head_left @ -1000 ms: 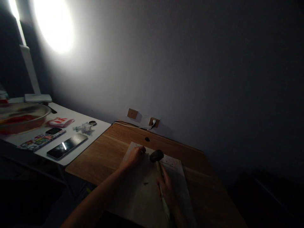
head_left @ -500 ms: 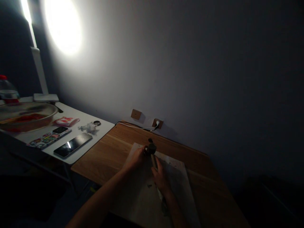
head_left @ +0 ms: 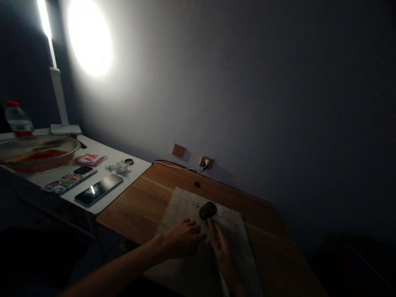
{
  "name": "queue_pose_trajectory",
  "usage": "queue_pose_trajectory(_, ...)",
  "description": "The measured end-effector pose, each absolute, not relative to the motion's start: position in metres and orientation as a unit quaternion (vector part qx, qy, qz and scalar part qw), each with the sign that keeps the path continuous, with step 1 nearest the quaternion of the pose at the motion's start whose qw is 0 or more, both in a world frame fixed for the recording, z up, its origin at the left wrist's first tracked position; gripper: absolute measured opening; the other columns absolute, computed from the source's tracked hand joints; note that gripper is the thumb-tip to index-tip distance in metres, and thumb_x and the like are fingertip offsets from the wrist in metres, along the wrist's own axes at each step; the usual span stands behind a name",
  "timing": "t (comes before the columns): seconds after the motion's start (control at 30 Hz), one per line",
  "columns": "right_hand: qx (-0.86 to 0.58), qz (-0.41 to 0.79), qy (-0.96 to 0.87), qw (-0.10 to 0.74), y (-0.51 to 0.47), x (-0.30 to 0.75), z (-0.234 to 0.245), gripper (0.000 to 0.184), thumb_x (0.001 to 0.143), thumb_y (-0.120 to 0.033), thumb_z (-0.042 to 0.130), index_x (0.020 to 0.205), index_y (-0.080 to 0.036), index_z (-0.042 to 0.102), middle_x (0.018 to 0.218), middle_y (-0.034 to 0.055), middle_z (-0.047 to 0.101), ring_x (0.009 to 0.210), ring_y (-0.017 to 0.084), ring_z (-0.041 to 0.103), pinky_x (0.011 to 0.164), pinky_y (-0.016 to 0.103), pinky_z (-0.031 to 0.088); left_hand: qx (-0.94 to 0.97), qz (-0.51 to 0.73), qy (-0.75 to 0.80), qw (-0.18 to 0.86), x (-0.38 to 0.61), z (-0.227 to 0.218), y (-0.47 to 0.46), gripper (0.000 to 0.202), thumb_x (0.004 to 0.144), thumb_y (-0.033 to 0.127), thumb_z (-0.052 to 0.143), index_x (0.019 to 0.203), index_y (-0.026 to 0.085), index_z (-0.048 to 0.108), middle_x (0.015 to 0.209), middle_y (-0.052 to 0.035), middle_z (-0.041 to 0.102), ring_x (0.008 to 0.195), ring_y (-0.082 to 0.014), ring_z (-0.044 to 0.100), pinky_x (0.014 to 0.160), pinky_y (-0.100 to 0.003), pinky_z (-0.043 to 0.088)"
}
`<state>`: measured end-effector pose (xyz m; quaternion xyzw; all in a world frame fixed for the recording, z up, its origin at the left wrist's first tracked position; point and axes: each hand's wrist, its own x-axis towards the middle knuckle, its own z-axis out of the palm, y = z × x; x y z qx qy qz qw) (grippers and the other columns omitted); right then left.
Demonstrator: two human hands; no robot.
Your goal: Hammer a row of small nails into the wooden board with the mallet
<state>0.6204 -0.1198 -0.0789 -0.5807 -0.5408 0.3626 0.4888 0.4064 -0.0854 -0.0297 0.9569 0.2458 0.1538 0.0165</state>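
A mallet (head_left: 208, 210) with a dark, rounded head and a pale handle is in my right hand (head_left: 225, 253), whose fingers wrap round the handle. Its head is over the far half of a pale, flat board (head_left: 175, 208). To the left of the handle, my left hand (head_left: 182, 240) is low over the board, with fingers curled and closed. What they hold, if anything, is hidden in the dim light. Several small shiny bits (head_left: 194, 203) lie along the board's far side.
The board rests on a wooden table (head_left: 145, 194) against the wall. On a white table (head_left: 107, 150) to the left are a phone (head_left: 99, 189), a patterned case (head_left: 69, 179), crumpled plastic (head_left: 120, 167), a large clear bowl (head_left: 66, 154), a bottle (head_left: 19, 121) and a lamp (head_left: 59, 95). A plug (head_left: 206, 162) sits in a wall socket.
My left hand has drawn back toward me from beside the mallet's head. The mallet's head has come nearer and slightly right, and the small bits at the board's far side now show more clearly.
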Motion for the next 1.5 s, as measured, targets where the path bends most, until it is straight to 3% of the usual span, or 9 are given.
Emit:
queue_pose_trajectory(0.2, -0.591, 0.381, -0.515, 0.490, -0.129, 0.627, -0.088, 0.063, 0.083, -0.048, 0.063, 0.140, -0.020, 0.061, 0.152, 0.0119, 0.053, 0.144, 0.031, 0.043, 0.120, 0.048, 0.032, 0.959, 0.108, 0.252, -0.071, 0.437, -0.049, -0.113, 0.017, 0.096, 0.024, 0.056, 0.109, 0.017, 0.066, 0.094, -0.0123, 0.067, 0.089, -0.0253, 0.060, 0.078, -0.038, 0.044)
queue_pose_trajectory(0.47, -0.588, 0.392, -0.498, 0.503, -0.129, 0.621, -0.081, 0.064, 0.081, -0.054, 0.065, 0.137, -0.023, 0.062, 0.152, 0.0108, 0.054, 0.144, 0.031, 0.044, 0.119, 0.048, 0.033, 0.949, 0.082, 0.305, -0.029, 0.428, -0.046, -0.096, 0.009, 0.092, 0.018, 0.060, 0.089, 0.015, 0.068, 0.096, -0.0134, 0.066, 0.098, -0.0272, 0.059, 0.080, -0.037, 0.045)
queue_pose_trajectory(0.57, -0.581, 0.376, -0.504, 0.516, -0.128, 0.620, -0.078, 0.063, 0.078, -0.054, 0.068, 0.132, -0.024, 0.065, 0.145, 0.0110, 0.059, 0.139, 0.032, 0.049, 0.113, 0.046, 0.041, 0.947, 0.100, 0.305, -0.009, 0.420, -0.044, -0.089, 0.009, 0.092, 0.016, 0.058, 0.094, 0.015, 0.067, 0.100, -0.0138, 0.066, 0.100, -0.0273, 0.060, 0.086, -0.038, 0.046)
queue_pose_trajectory(0.63, -0.576, 0.376, -0.515, 0.512, -0.130, 0.619, -0.074, 0.063, 0.077, -0.051, 0.068, 0.134, -0.024, 0.064, 0.130, 0.0113, 0.068, 0.123, 0.030, 0.061, 0.096, 0.040, 0.053, 0.934, 0.123, 0.336, 0.020, 0.414, -0.041, -0.081, 0.015, 0.091, 0.012, 0.056, 0.102, 0.015, 0.066, 0.102, -0.0136, 0.067, 0.097, -0.0260, 0.061, 0.087, -0.037, 0.047)
queue_pose_trajectory(0.7, -0.592, 0.408, -0.504, 0.479, -0.133, 0.618, -0.069, 0.067, 0.081, -0.046, 0.064, 0.143, -0.022, 0.056, 0.097, 0.0077, 0.074, 0.081, 0.022, 0.070, 0.066, 0.031, 0.057, 0.906, 0.137, 0.395, 0.065, 0.405, -0.036, -0.067, 0.021, 0.090, 0.008, 0.051, 0.104, 0.015, 0.065, 0.094, -0.0119, 0.068, 0.087, -0.0233, 0.063, 0.082, -0.034, 0.049)
queue_pose_trajectory(0.73, -0.602, 0.432, -0.492, 0.457, -0.135, 0.617, -0.066, 0.071, 0.084, -0.045, 0.059, 0.150, -0.022, 0.047, 0.078, 0.0016, 0.068, 0.058, 0.017, 0.063, 0.050, 0.027, 0.050, 0.889, 0.144, 0.426, 0.083, 0.400, -0.033, -0.059, 0.023, 0.091, 0.008, 0.048, 0.103, 0.015, 0.066, 0.092, -0.0114, 0.068, 0.083, -0.0224, 0.063, 0.079, -0.032, 0.049)
queue_pose_trajectory(0.8, -0.598, 0.460, -0.482, 0.445, -0.139, 0.615, -0.060, 0.078, 0.084, -0.043, 0.057, 0.156, -0.020, 0.036, 0.063, -0.0076, 0.054, 0.039, 0.010, 0.044, 0.037, 0.021, 0.036, 0.860, 0.165, 0.470, 0.109, 0.389, -0.029, -0.039, 0.023, 0.092, 0.011, 0.046, 0.099, 0.015, 0.068, 0.094, -0.0114, 0.068, 0.082, -0.0218, 0.064, 0.075, -0.031, 0.048)
queue_pose_trajectory(1.1, -0.588, 0.482, -0.461, 0.458, -0.140, 0.611, -0.052, 0.081, 0.081, -0.041, 0.056, 0.155, -0.019, 0.035, 0.064, -0.0098, 0.051, 0.038, 0.006, 0.040, 0.034, 0.018, 0.029, 0.846, 0.206, 0.482, 0.095, 0.376, -0.036, 0.018, 0.025, 0.085, 0.010, 0.052, 0.091, 0.015, 0.076, 0.093, -0.0108, 0.069, 0.084, -0.0194, 0.065, 0.079, -0.026, 0.048)
queue_pose_trajectory(1.5, -0.581, 0.478, -0.482, 0.449, -0.140, 0.615, -0.054, 0.074, 0.086, -0.034, 0.053, 0.156, -0.022, 0.034, 0.066, -0.0085, 0.051, 0.040, 0.007, 0.041, 0.035, 0.018, 0.033, 0.872, 0.126, 0.470, 0.060, 0.399, -0.024, 0.030, 0.025, 0.085, 0.004, 0.052, 0.086, 0.012, 0.076, 0.090, -0.0133, 0.071, 0.082, -0.0210, 0.066, 0.078, -0.028, 0.048)
